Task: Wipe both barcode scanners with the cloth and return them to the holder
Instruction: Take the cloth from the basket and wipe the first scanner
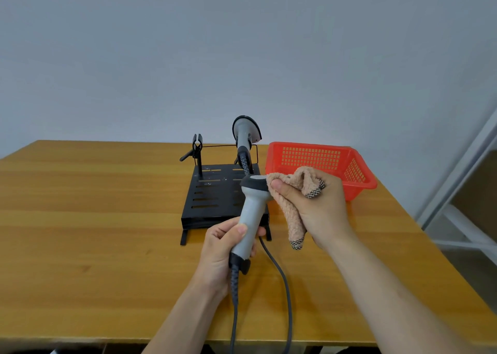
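While in closed L hand (223, 248) grip, grey dark-headed scanner (252, 208) against cloth (293, 192) in R hand (320, 208) pinch.

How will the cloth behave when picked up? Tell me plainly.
Likely floppy: the cloth bunches in the right hand and its free end droops. Probably light, as a loose pinch holds it. Its nubbly weave looks grippy, unlikely to slip.

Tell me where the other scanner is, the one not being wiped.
Head view: the other scanner stands in the right clip of the black holder, behind the held scanner and just left of the red basket.
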